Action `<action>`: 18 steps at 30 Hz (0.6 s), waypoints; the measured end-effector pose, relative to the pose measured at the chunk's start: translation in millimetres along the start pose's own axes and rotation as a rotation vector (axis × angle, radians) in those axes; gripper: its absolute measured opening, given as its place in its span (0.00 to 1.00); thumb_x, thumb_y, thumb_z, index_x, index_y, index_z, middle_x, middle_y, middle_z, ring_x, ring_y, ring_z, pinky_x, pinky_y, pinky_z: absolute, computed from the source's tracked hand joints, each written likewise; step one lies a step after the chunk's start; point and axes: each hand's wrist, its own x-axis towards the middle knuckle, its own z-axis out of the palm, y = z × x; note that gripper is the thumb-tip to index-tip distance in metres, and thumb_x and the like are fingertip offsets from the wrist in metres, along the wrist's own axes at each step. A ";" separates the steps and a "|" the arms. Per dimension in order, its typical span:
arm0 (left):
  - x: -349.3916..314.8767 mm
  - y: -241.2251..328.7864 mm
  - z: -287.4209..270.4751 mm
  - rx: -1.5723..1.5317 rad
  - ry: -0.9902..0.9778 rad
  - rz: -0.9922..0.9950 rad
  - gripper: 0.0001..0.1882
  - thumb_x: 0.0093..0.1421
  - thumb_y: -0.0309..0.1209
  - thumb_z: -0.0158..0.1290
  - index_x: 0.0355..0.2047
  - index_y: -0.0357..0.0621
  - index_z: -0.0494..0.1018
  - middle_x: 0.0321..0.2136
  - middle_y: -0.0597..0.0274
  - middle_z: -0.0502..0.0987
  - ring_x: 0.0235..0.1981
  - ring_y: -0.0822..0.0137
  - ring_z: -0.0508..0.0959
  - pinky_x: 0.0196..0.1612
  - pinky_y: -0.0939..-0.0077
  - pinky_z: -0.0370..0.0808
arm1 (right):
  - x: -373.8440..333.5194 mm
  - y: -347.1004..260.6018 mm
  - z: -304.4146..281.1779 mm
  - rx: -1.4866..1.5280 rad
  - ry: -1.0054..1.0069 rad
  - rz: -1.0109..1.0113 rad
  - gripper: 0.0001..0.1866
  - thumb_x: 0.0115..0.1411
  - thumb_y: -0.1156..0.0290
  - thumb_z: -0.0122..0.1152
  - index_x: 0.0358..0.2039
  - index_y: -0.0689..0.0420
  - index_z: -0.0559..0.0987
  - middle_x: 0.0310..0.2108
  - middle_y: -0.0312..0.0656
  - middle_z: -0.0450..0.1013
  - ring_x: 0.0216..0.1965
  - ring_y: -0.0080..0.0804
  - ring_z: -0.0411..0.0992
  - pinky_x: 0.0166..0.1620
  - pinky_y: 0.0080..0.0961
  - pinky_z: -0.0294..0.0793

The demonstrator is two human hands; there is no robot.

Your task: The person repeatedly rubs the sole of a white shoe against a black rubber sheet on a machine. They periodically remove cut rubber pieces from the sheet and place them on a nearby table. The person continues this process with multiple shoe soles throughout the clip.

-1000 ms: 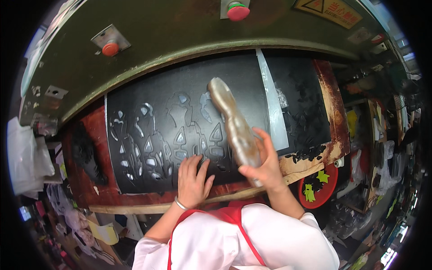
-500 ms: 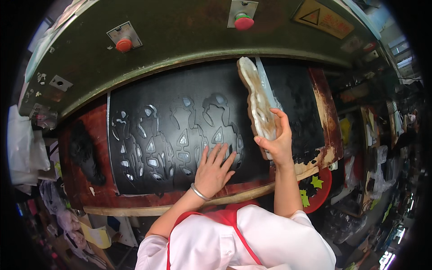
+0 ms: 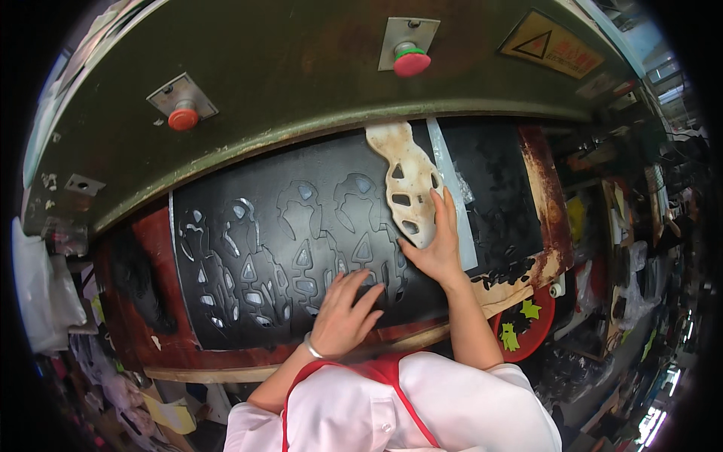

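A pale, shoe-part-shaped cutting die (image 3: 414, 172) with several openings lies on the black sheet (image 3: 331, 160), near its right edge. My right hand (image 3: 438, 252) holds the die's near end, thumb on the left side and fingers along the right. To its left, rows of cut shapes (image 3: 305, 286) mark the sheet, with light patches showing through some of the gaps. My left hand (image 3: 343, 320) is open over the sheet's near part, its fingers apart; whether they touch the surface I cannot tell.
A green machine beam (image 3: 301, 68) with two red push buttons spans the far side. Black scraps (image 3: 497, 275) lie on the right of the reddish board (image 3: 260, 358). A dark bundle (image 3: 143, 290) sits at left. Below right stands a red basin (image 3: 546, 324) with yellow-green pieces.
The cutting die has gone from tilted on edge to lying flatter, face up, and has shifted left with my right hand. My left hand has drawn slightly back toward me.
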 end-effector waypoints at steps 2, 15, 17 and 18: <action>-15.1 -1.7 -10.9 0.002 0.028 -0.078 0.23 0.53 0.31 0.61 0.50 0.43 0.73 0.52 0.45 0.69 0.51 0.46 0.72 0.56 0.51 0.68 | -11.6 12.9 4.5 0.028 0.046 -0.045 0.52 0.39 0.75 0.74 0.65 0.59 0.56 0.65 0.58 0.53 0.66 0.53 0.54 0.66 0.39 0.57; -65.0 -115.8 -36.8 0.210 0.173 -0.130 0.15 0.49 0.23 0.59 0.39 0.42 0.78 0.29 0.61 0.74 0.27 0.60 0.74 0.31 0.67 0.69 | 192.4 -35.3 22.9 -0.153 0.456 -0.226 0.48 0.57 0.57 0.60 0.66 0.70 0.46 0.65 0.68 0.46 0.66 0.64 0.47 0.66 0.49 0.46; -50.8 -129.7 -38.7 0.276 0.173 0.050 0.13 0.49 0.24 0.59 0.38 0.42 0.78 0.27 0.61 0.74 0.26 0.61 0.74 0.30 0.68 0.69 | 211.1 -39.0 31.0 -0.214 0.504 -0.214 0.51 0.60 0.49 0.55 0.67 0.70 0.40 0.67 0.72 0.33 0.67 0.71 0.38 0.66 0.56 0.39; -46.9 -130.0 -40.1 0.311 0.184 -0.042 0.12 0.50 0.24 0.59 0.37 0.41 0.78 0.26 0.61 0.74 0.26 0.61 0.73 0.30 0.68 0.68 | 207.2 -42.1 33.0 -0.210 0.549 -0.218 0.53 0.60 0.48 0.56 0.67 0.70 0.39 0.67 0.72 0.30 0.67 0.71 0.35 0.67 0.56 0.37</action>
